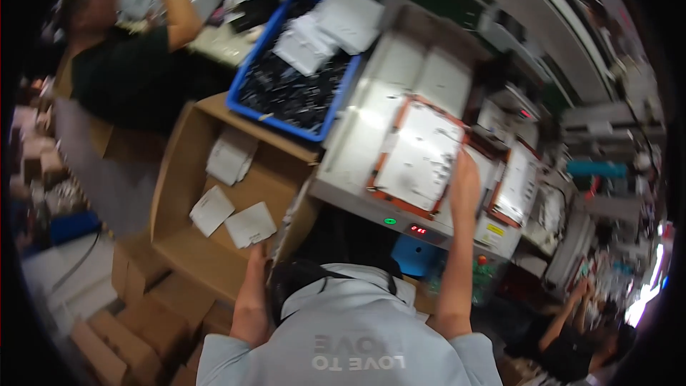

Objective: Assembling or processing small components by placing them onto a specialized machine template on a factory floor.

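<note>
At the right wall of a large cardboard carton (168, 193), my left hand (259, 256) is closed on the near edge of a flat white packet (250, 224). Two more white pieces rest inside the carton: a packet (211, 211) beside it and a small stack (232, 157) farther back. My right hand (466, 170) is stretched forward to the right edge of a white panel (418, 154) in an orange-red frame, which lies on a pale machine top. Dark specks dot the panel. Blur hides the fingertips, so I cannot tell whether they grip anything.
Beyond the carton stands a blue bin (243, 86) of small dark pieces, with white packets (307, 43) on top. A second orange-framed panel (516, 182) lies at the right. Another person (128, 78) works at the far left, one more at the lower right. Cardboard boxes (153, 314) crowd the lower left.
</note>
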The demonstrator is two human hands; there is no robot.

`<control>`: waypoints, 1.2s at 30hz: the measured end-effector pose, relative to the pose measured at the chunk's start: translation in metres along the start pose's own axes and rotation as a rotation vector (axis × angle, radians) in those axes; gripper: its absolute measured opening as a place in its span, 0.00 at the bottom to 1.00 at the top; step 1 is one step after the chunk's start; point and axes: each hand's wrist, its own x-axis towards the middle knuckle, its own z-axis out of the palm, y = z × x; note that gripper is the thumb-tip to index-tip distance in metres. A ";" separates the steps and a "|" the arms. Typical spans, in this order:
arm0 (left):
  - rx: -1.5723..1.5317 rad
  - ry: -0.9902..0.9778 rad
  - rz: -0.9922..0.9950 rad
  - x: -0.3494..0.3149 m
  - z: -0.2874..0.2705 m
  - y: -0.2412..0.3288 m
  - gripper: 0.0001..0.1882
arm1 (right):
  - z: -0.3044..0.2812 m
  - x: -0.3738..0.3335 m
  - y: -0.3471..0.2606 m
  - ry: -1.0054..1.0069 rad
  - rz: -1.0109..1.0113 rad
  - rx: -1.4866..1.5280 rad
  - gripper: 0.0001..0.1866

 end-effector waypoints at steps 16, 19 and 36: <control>1.078 0.509 0.083 0.036 0.072 0.118 0.38 | -0.034 -0.058 -0.093 0.278 0.380 0.514 0.23; 1.117 0.236 0.168 0.080 0.026 0.109 0.42 | -0.035 -0.063 -0.086 0.278 0.296 0.333 0.19; 1.455 -0.192 -0.241 0.062 0.057 0.188 0.44 | -0.198 -0.179 0.172 0.657 0.638 1.048 0.21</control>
